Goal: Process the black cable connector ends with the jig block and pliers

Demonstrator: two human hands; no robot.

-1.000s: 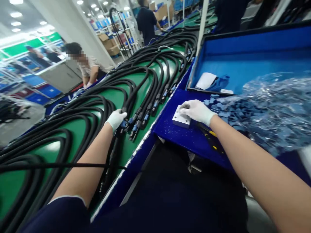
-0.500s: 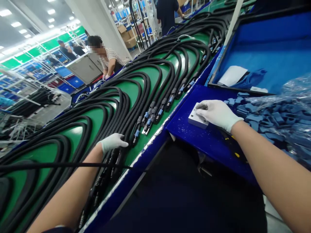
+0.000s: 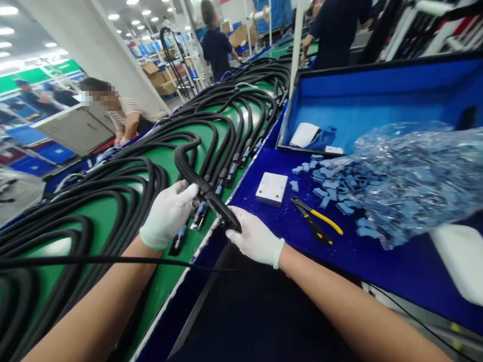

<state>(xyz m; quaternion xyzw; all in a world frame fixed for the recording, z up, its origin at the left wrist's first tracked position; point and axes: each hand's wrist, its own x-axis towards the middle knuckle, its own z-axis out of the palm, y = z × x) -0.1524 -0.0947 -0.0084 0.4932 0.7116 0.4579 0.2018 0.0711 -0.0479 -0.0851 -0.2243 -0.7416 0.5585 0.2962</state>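
A black corrugated hose (image 3: pixel 187 168) with a smooth black end piece is lifted between my two white-gloved hands. My left hand (image 3: pixel 169 211) grips it where the ribbed part meets the end piece, thumb on top. Closed round the far end of that piece is my right hand (image 3: pixel 254 234). Beneath the hose run the green conveyor (image 3: pixel 151 309) and several more black hoses (image 3: pixel 124 196) lying in loops, their ends with light-blue clips toward the near edge. A silver metal block (image 3: pixel 271 187) rests on the blue table, apart from my right hand.
On the blue table (image 3: pixel 271 231) lie yellow-and-black pliers (image 3: pixel 317 218), many small blue plastic pieces (image 3: pixel 339 181) and a clear plastic bag (image 3: pixel 422 176). A blue tray (image 3: pixel 362 108) stands behind them. Across the conveyor a person (image 3: pixel 124 113) leans in; others stand farther back.
My right hand has left the metal block and moved left onto the hose end. My left hand has raised the hose off the conveyor. The view has swung right, showing the pliers.
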